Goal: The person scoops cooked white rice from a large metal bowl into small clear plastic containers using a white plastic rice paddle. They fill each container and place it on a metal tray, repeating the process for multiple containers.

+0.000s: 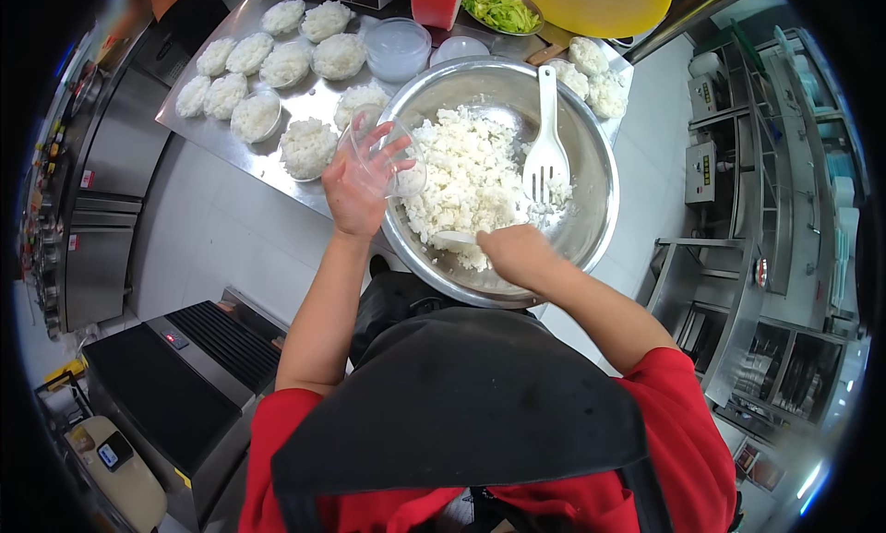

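Note:
My left hand (363,180) holds a clear plastic bowl (408,169) tilted at the left rim of a large stainless steel basin (606,187). Inside the basin lies a heap of cooked white rice (464,180). My right hand (519,256) grips a white utensil (455,237), probably a scoop or spoon, whose end is in the rice near the basin's front. A white slotted spatula (547,142) leans against the basin's right inner wall, its slotted end down by some rice. Rice-filled bowls (308,149) stand just left of my left hand.
On the steel table (228,142) stand several more bowls of rice (284,66), a stack of clear round containers (397,48), a bowl of chopped greens (503,10), a yellow round board (595,3) and a red block-like object (437,0). More rice portions (606,93) sit behind the basin at right.

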Available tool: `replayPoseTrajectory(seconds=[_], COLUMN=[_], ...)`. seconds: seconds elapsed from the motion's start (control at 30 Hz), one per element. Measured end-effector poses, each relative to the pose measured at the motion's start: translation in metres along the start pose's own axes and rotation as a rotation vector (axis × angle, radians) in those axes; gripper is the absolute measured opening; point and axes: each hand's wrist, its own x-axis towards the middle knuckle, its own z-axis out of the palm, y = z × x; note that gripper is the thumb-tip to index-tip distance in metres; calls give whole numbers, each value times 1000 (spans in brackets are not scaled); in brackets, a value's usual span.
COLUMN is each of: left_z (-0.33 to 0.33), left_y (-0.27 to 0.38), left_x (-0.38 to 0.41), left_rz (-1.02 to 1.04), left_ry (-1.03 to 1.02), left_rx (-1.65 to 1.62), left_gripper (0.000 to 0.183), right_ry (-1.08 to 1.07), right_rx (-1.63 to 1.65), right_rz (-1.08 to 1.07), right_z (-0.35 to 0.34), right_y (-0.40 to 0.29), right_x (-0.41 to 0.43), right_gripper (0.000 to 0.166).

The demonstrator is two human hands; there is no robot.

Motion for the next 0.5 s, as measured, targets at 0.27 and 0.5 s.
replayPoseTrajectory(seconds=[0.27, 0.5], left_z=[4, 0], left_y=[0, 1], left_x=[4, 4], left_rz=[-5, 4], left_ry=[-11, -33], left_rx=[-22, -14], left_gripper=[74, 71], right_ry=[40, 138], right_rx=[-84, -74], right_rz=[259, 235], right_z=[-13, -44], right_y=[48, 54], right_x=[-18, -21], right_gripper=[16, 14])
